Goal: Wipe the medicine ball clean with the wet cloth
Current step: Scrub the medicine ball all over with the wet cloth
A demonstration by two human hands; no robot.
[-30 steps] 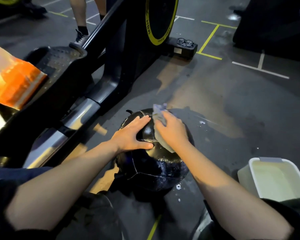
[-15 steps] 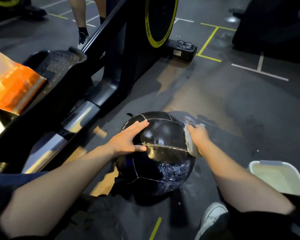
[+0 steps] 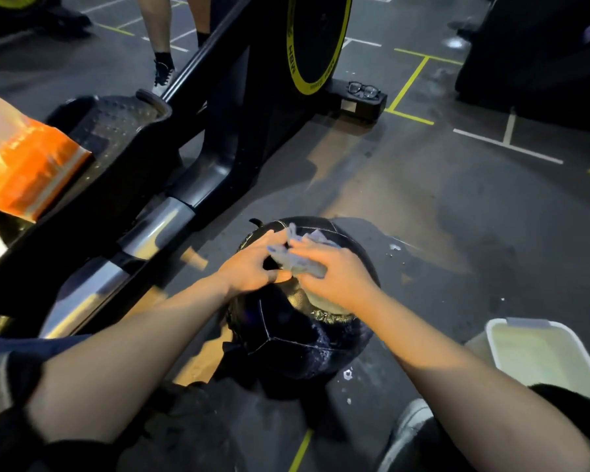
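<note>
An orange packet lies far to the left of the medicine ball, on the black seat of a gym machine whose dark frame and silver rail slant just beside the ball's left side. The black, seamed medicine ball sits on the dark floor between the person's legs, its lower face glistening wet. The left hand rests on the ball's upper left, fingers spread and loosely bent, their tips touching the edge of the wet cloth; whether they pinch it I cannot tell. The pale blue-grey cloth lies crumpled on top of the ball, between the two hands. The right hand covers the ball's upper right, fingers curled over the cloth and pressing it against the leather. Beyond the ball, a pair of glasses sits on the machine's base block. To the ball's right, water spots mark the floor, and a white tub stands near the person's right forearm. A light shoe shows below the ball on the right.
</note>
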